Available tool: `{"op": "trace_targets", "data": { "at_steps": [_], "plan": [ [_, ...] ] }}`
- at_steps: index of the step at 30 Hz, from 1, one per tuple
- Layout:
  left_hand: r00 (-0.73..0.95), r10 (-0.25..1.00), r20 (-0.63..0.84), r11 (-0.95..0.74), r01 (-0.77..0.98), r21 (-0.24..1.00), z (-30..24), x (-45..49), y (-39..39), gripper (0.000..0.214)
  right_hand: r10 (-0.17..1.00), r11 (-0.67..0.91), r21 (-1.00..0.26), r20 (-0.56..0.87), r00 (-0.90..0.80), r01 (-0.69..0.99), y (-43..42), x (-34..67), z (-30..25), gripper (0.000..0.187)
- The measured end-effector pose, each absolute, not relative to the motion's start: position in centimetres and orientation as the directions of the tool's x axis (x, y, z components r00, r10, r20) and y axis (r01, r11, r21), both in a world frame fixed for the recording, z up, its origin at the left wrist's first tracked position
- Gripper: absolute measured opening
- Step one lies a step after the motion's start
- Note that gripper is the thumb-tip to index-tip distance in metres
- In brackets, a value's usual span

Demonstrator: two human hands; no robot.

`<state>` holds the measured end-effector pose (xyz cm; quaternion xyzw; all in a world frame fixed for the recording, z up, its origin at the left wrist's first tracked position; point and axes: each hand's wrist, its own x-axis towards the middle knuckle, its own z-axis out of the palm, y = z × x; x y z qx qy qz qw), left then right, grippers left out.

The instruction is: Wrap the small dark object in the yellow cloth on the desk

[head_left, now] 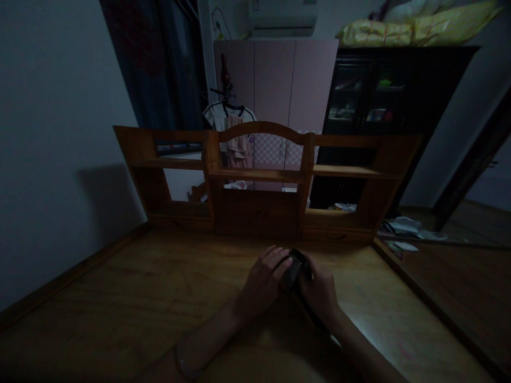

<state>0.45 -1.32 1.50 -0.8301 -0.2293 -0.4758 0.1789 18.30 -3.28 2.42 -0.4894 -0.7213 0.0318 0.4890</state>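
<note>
Dark object [293, 270] sits between both hands, over the middle of the tabletop [159, 287], a bit right of centre. Long axis looks slanted: far-left end up by the fingertips, near-right end running down under the right wrist; too dim to name the thing. Right hand [319, 290] is wrapped round it from the right, holding it, and lies along that axis, so it's the closer one to the body. Left hand [261, 276] comes in from the left, crosswise, fingers together and touching the far-left end; can't tell if it grips. Shelf [259, 174] stands beyond, well apart.
</note>
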Motion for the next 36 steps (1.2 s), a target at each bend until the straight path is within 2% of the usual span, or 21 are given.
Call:
{"op": "trace_targets", "data": {
  "at_steps": [6, 16, 22, 28, 30, 32, 36],
  "plan": [
    [0.475, 0.220, 0.852, -0.840, 0.537, -0.083, 1.7, 0.5, -1.3, 0.055, 0.626, 0.553, -0.325, 0.770, -0.124, 0.767, -3.1, 19.0, 2.4, 0.034],
    [0.474, 0.229, 0.850, -0.828, 0.555, -0.086, 1.7, 0.7, -1.2, 0.054, 0.490, 0.538, -0.126, 0.851, -0.187, 0.834, -2.9, 19.4, 2.5, 0.031],
    [0.483, 0.250, 0.839, -0.826, 0.559, -0.076, 1.7, 1.0, -1.4, 0.050, 0.393, 0.529, 0.040, 0.873, -0.287, 0.847, -3.1, 19.9, 3.4, 0.033],
    [0.483, 0.284, 0.828, -0.832, 0.553, -0.038, 1.7, 1.3, -1.4, 0.054, 0.325, 0.568, 0.129, 0.872, -0.365, 0.813, -3.2, 19.8, 3.4, 0.041],
    [0.471, 0.286, 0.834, -0.833, 0.553, -0.027, 1.7, 1.4, -1.5, 0.055, 0.307, 0.589, 0.140, 0.872, -0.381, 0.796, -3.3, 19.8, 3.3, 0.043],
    [0.463, 0.288, 0.838, -0.836, 0.548, -0.016, 1.8, 1.4, -1.6, 0.055, 0.328, 0.613, 0.100, 0.870, -0.367, 0.784, -3.4, 19.8, 3.3, 0.043],
    [0.446, 0.283, 0.849, -0.839, 0.544, -0.006, 1.8, 1.3, -1.9, 0.055, 0.509, 0.592, -0.170, 0.837, -0.202, 0.788, -3.4, 19.6, 2.8, 0.040]
  ]
}}
